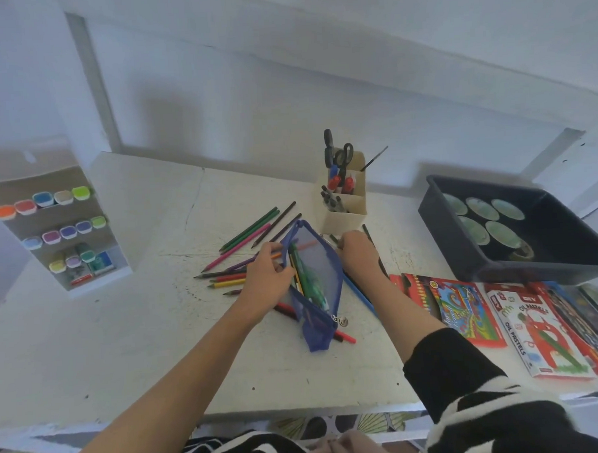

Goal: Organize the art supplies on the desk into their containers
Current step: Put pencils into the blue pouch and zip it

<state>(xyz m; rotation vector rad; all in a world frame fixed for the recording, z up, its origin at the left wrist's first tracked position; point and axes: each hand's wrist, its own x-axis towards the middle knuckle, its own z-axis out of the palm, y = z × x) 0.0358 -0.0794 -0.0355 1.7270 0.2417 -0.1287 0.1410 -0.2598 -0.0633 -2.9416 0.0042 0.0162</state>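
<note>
A blue mesh pencil pouch (322, 287) lies open on the white desk (124, 336), with several pencils and a green pen inside. My left hand (264, 279) grips the pouch's left edge and holds it open. My right hand (358, 254) is closed on the pouch's far right end near the zip. Loose coloured pencils (253, 235) are fanned out on the desk behind and left of the pouch. A red pencil (345, 337) sticks out from under the pouch.
A cream holder (345, 221) with scissors and markers stands behind the pouch. A dark tray (566, 266) with round palettes sits at the right. Oil pastel boxes (535, 332) lie at the front right. A white rack of paint pots (50, 220) stands at the left.
</note>
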